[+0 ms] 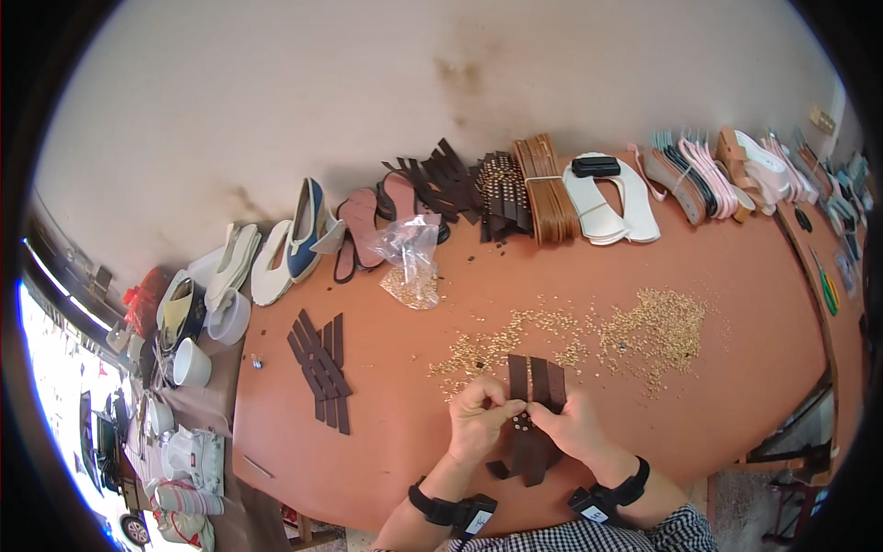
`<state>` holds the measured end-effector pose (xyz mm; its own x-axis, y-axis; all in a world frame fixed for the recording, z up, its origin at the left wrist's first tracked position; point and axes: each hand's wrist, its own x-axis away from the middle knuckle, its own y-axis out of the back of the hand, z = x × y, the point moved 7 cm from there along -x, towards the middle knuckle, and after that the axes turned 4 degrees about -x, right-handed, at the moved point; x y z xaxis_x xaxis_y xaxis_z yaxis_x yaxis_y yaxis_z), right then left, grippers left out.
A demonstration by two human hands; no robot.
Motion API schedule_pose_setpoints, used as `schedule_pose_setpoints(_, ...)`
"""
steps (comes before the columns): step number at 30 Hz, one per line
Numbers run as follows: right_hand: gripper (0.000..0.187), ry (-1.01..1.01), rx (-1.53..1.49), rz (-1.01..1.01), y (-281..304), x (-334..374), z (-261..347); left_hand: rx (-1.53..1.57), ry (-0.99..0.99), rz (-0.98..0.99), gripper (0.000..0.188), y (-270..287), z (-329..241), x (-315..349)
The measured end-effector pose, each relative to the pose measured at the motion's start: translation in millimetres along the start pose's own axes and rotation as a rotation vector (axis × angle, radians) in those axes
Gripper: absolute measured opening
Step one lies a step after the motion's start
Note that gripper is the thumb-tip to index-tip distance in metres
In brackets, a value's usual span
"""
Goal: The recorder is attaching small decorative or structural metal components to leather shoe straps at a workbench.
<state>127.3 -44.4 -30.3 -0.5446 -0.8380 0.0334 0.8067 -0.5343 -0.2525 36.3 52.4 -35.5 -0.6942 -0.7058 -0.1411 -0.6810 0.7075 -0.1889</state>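
Note:
In front of me, my right hand (572, 421) is closed around the side of a dark brown strap piece (518, 375), made of several crossing bands. Small metal studs show on its lower middle. My left hand (478, 419) comes from the other side, thumb and forefinger pinched together against the straps. What lies between those fingertips is too small to make out. Loose gold studs (478, 351) are scattered just beyond my hands, with a thicker heap of gold studs (655, 331) to the right. Both wrists wear black bands.
More brown strap pieces (322, 373) lie on the brown table (368, 488) at left. A clear bag (411, 267) of studs sits farther back. Along the wall stand shoes (306, 230), white shoe parts (630, 216) and tan strip bundles (546, 193). Scissors (825, 283) lie far right, a white cup (191, 363) left.

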Motion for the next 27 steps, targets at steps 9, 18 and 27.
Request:
schedule_pose_setpoints(9, 0.011, 0.073, 0.077, 0.019, -1, -2, 8, 0.115, 0.041, -0.070, 0.027, -4, 2, -1)
schedule_pose_setpoints(18, 0.018, -0.100, -0.292, 0.001, 3, -11, 1, -0.272, -0.062, -0.060, 0.014, -7, -14, -3)
schedule_pose_setpoints(27, 0.007, -0.104, -0.358, -0.138, 21, -9, 7, -1.121, 0.059, -0.380, 0.013, 109, -41, -36)
